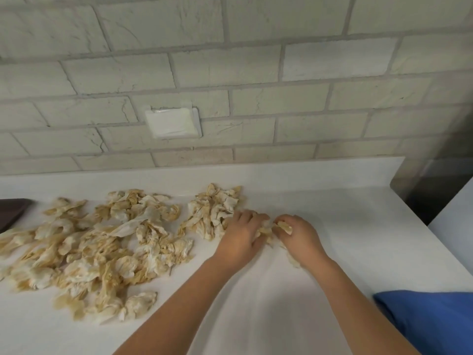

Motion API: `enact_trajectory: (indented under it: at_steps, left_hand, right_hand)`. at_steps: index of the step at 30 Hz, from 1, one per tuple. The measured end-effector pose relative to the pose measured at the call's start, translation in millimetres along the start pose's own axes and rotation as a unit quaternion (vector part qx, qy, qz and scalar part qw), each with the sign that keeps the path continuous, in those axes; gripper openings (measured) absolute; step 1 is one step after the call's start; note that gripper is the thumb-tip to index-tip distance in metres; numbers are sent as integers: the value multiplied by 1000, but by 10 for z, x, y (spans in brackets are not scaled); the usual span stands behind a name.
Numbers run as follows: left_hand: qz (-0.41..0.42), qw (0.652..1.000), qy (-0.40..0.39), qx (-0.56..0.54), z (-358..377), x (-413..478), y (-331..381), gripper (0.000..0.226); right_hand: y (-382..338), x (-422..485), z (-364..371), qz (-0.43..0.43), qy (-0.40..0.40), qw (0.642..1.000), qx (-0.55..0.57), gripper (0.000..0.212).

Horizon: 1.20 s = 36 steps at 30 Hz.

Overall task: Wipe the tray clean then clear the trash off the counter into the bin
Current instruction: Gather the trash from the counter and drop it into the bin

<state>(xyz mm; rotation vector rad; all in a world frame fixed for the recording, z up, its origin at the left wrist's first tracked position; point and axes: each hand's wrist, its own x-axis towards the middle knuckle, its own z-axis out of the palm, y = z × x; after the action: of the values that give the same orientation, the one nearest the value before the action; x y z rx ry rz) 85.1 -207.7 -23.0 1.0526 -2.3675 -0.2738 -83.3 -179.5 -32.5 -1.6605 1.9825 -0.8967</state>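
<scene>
Several crumpled, yellow-stained paper tissues (107, 242) lie spread over the left half of the white counter (358, 226), with a smaller heap (215, 211) near the middle. My left hand (243, 234) rests at the right edge of that heap, its fingers curled round a stained tissue wad (266, 230). Just to its right, my right hand (297, 234) pinches another piece of tissue (285, 226). The two hands almost touch. A dark corner of the tray (12, 211) shows at the far left edge.
A brick-pattern wall (256, 85) with a white socket plate (174, 123) stands behind the counter. A dark appliance or gap (430, 190) borders the counter at the right. A blue sleeve or cloth (430, 321) fills the lower right corner.
</scene>
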Motion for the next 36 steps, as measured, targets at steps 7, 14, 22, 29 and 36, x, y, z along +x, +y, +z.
enact_trajectory:
  at_steps: [7,14,22,29,36]
  left_hand:
    - [-12,993,-79,92,218,6,150,28]
    - [-75,991,-38,-105,1,-450,647,34]
    - [-248,905,31,-343,-456,-1286,1169,24]
    - [-125,985,-52,104,-126,-1905,1098,42]
    - [-131,986,-101,27,-237,-2123,1512,30]
  right_hand:
    - [82,-470,-353,109,93,977,156,5]
    - [-188,-1218,-738,216,140,868,424,11]
    - [-333,-2245,-779,303,121,796,509,18]
    - [-400,-3166,-715,341,146,784,498,10]
    - [-195,-4090,-761,321,203,767,516,16]
